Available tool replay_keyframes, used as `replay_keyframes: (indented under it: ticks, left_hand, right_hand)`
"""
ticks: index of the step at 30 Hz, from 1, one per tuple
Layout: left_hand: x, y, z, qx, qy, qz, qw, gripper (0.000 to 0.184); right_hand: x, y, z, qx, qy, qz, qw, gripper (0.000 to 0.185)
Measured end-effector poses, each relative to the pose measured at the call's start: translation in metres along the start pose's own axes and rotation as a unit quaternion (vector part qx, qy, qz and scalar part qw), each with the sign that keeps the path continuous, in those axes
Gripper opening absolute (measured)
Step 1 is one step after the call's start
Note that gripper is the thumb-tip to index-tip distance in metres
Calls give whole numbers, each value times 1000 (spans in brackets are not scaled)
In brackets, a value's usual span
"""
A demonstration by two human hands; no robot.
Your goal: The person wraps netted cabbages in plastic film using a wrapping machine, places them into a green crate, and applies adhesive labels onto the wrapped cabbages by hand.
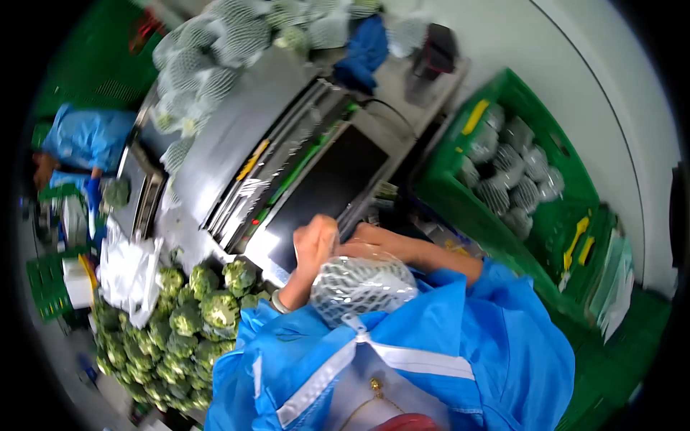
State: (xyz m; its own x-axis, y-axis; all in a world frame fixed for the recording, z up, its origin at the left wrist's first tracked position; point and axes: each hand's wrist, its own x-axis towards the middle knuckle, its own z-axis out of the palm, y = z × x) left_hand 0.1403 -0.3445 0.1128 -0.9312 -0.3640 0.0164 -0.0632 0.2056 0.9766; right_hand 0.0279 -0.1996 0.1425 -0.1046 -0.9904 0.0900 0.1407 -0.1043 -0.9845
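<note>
My left hand [314, 244] is closed, its fingers gathered at the film end of a wrapped item. That item [365, 286], in white foam netting under clear plastic, lies close against my blue jacket. Just right of it, my right hand [363, 248] is also closed round the film, partly hidden by the plastic. Beyond both hands stands a wrapping machine [330, 172] with a dark flat plate, rollers and a green strip.
Broccoli heads [185, 320] are piled at the lower left, beside a white plastic bag [129, 269]. A green crate [582, 194] at right holds wrapped items [514, 169]. Netted items [237, 32] lie behind the machine. A co-worker's blue sleeve [90, 140] shows far left.
</note>
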Motion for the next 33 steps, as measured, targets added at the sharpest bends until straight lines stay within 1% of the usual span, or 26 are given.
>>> replay_keyframes:
  ticks: [1, 2, 4, 5, 7, 8, 9, 10, 11, 12, 14, 15, 16, 18, 20, 21, 22, 24, 25, 26, 28, 29, 30, 31, 32, 33]
  left_hand:
    - [17, 22, 19, 17, -74, -10, 997, 36]
    - [19, 20, 31, -11, -142, -80, 987, 39]
    - [22, 27, 56, -85, -224, -140, 961, 37]
    - [23, 31, 69, -122, -254, -171, 944, 37]
    - [21, 37, 92, -184, -296, -228, 909, 38]
    - [18, 41, 102, -209, -311, -256, 891, 40]
    - [16, 45, 114, -233, -323, -284, 872, 41]
    - [14, 47, 125, -250, -331, -310, 856, 44]
    - [15, 51, 137, -263, -338, -329, 842, 46]
    - [15, 55, 149, -271, -345, -345, 830, 49]
    - [15, 62, 174, -279, -358, -370, 810, 55]
    - [17, 67, 187, -279, -365, -379, 804, 58]
    - [19, 73, 201, -281, -371, -383, 798, 62]
    - [29, 90, 228, -272, -389, -384, 792, 69]
    - [45, 107, 268, -263, -417, -367, 789, 76]
    - [54, 115, 293, -262, -429, -356, 788, 80]
    - [67, 118, 330, -268, -448, -347, 779, 82]
    - [68, 124, 410, -194, -414, -190, 869, 83]
    - [68, 110, 446, -232, -442, -173, 849, 81]
    - [73, 99, 478, -271, -469, -155, 827, 78]
    - [102, 106, 531, -272, -573, -196, 748, 69]
    - [117, 95, 564, -187, -582, -88, 786, 65]
    - [129, 77, 597, -97, -580, 22, 808, 62]
    - [137, 70, 624, 42, -537, 204, 818, 60]
    - [139, 63, 647, 180, -465, 372, 783, 58]
    - [138, 57, 667, 238, -434, 477, 726, 59]
  right_hand:
    - [-10, -19, -4, -31, 47, -55, 997, 28]
    - [-23, -39, -12, -76, 50, -92, 992, 25]
    - [-54, -40, -12, -242, 133, -146, 950, 22]
    - [-72, -58, -15, -336, 124, -55, 932, 22]
    - [-108, -95, -21, -487, 98, 141, 856, 22]
    - [-127, -97, -27, -383, 174, 86, 903, 24]
    - [-148, -95, -34, -272, 245, 23, 930, 27]
    - [-167, -91, -40, -156, 307, -45, 938, 30]
    - [-188, -85, -48, -16, 223, -72, 972, 46]
    - [-209, -86, -46, -52, 186, -31, 981, 67]
    - [-248, -88, -46, -69, 232, -30, 970, 84]
    - [-269, -83, -53, -48, 265, -2, 963, 89]
    - [-288, -75, -57, 8, 332, 0, 943, 98]
    - [-330, -60, -68, 28, 428, 16, 903, 94]
    - [-364, -62, -72, 8, 567, 72, 820, 91]
    - [-382, -66, -77, -61, 637, 105, 761, 94]
    - [-395, -75, -81, -144, 645, 100, 744, 96]
    - [-416, -91, -91, -310, 647, 87, 691, 101]
    - [-421, -81, -98, -380, 652, 136, 641, 102]
    - [-438, -77, -109, -372, 706, 167, 579, 99]
    - [-506, -70, -139, -368, 733, 109, 562, 95]
    - [-536, -58, -150, -360, 748, 108, 547, 93]
    - [-557, -50, -160, -350, 765, 107, 531, 92]
    - [-565, -51, -169, -391, 753, 192, 493, 91]
    - [-571, -51, -177, -428, 733, 275, 452, 91]
    - [-583, -40, -189, -480, 702, 290, 439, 89]
